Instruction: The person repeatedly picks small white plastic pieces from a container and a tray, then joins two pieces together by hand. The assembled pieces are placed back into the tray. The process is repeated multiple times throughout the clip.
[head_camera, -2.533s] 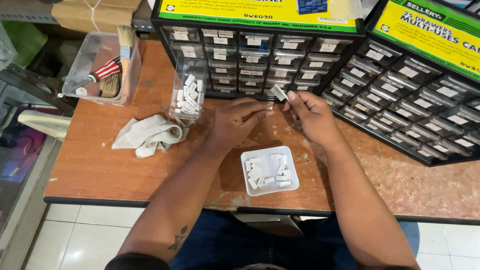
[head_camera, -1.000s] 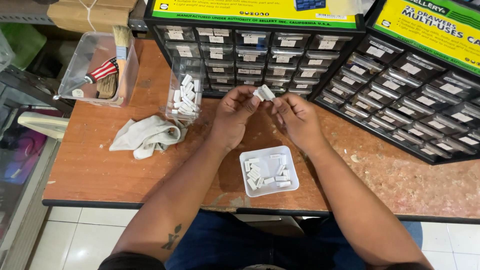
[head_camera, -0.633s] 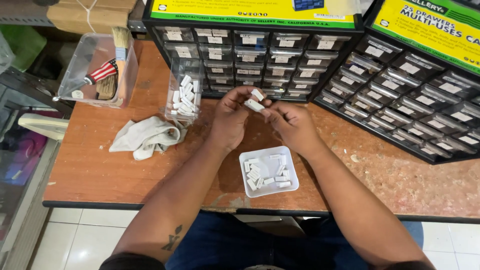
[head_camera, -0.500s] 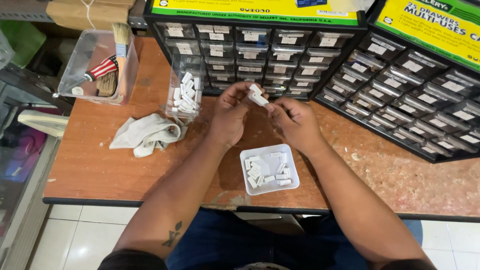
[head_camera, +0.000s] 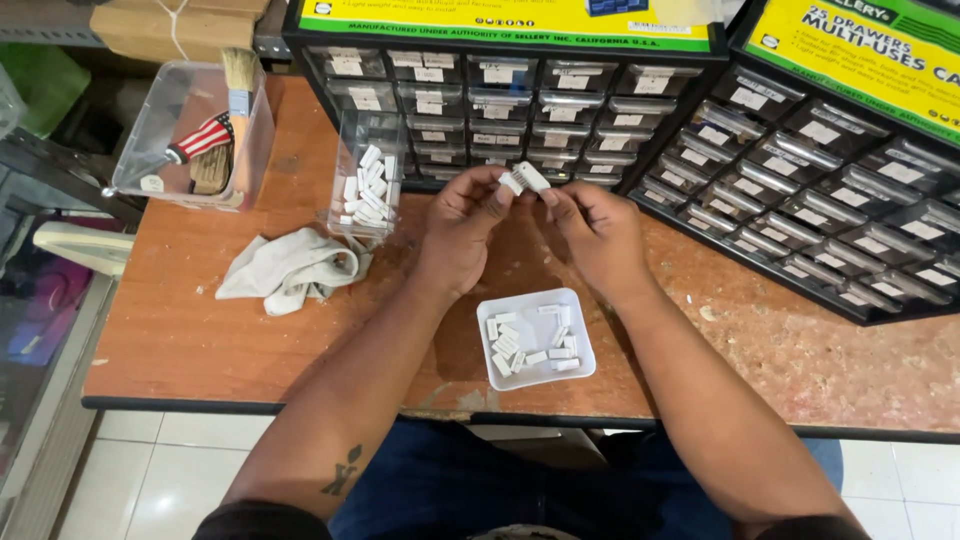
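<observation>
Both hands are being held up together over the back half of the wooden table (head_camera: 200, 330), just in front of the drawer cabinets. The left hand (head_camera: 462, 235) is pinching a small white plastic connector (head_camera: 511, 183) at its fingertips, and the right hand (head_camera: 596, 235) is gripping a second white connector (head_camera: 533, 177) between thumb and forefinger; the two pieces are touching, or very nearly so, in the gap between the hands. Whether they are already joined cannot be told.

Directly below the hands, close to the table's front edge, a small white square tray (head_camera: 536, 338) is lying with more of the same white pieces loose inside it. Left of the left hand, a clear plastic drawer (head_camera: 367, 175) is standing against the front of the black drawer cabinet (head_camera: 500, 90), holding a heap of similar white connectors. A crumpled pale cloth (head_camera: 290, 270) is lying just in front of that drawer, toward the table's left side. At the back left corner, a clear box (head_camera: 190, 135) is holding a brush and a few other small items. A second black drawer cabinet (head_camera: 830, 190) is sitting angled along the back right of the table, near the right hand.
</observation>
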